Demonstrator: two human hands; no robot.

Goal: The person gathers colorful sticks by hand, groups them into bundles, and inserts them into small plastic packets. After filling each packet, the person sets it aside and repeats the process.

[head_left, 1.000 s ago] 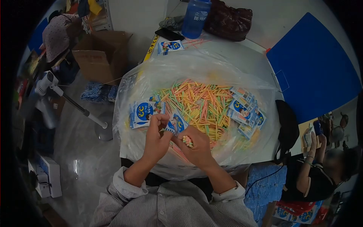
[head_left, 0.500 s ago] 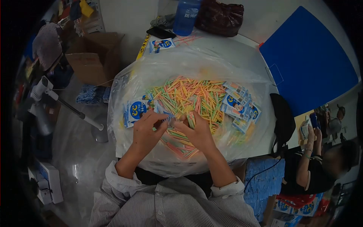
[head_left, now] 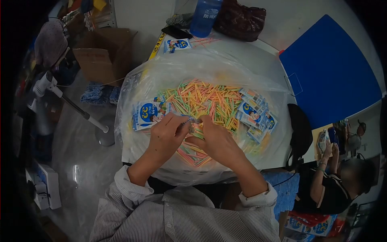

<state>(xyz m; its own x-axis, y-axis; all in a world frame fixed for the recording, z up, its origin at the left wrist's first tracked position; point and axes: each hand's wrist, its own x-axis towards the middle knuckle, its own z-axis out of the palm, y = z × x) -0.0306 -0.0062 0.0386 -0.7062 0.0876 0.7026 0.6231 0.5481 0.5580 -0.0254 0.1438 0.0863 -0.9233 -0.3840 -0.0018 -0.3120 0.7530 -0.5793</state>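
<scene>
My left hand [head_left: 167, 131] is closed, its thumb and forefinger pinching the edge of a small blue-and-white packet [head_left: 193, 120]. Opposite it, my right hand [head_left: 219, 139] has its fingertips closed at the same packet, which is mostly covered by fingers. Pink and green sticks show between the hands; whether my right palm holds some cannot be made out. Beneath lies a heap of thin pastel sticks [head_left: 201, 94] on a clear plastic sheet or bag [head_left: 141, 84]. Printed packets [head_left: 147, 115] lie beside my left hand, and several more packets [head_left: 254, 113] overlap to the right.
A blue bottle [head_left: 203, 20], a phone [head_left: 177, 32] and a dark bag [head_left: 240, 20] stand at the table's back. A blue board [head_left: 330, 68] and black cap [head_left: 298, 133] are right. A co-worker [head_left: 330, 181] sits beyond. A cardboard box [head_left: 102, 56] is left.
My hands have drawn together around the small packet, and my right hand has turned over, hiding the sticks it held. The view has shifted slightly.
</scene>
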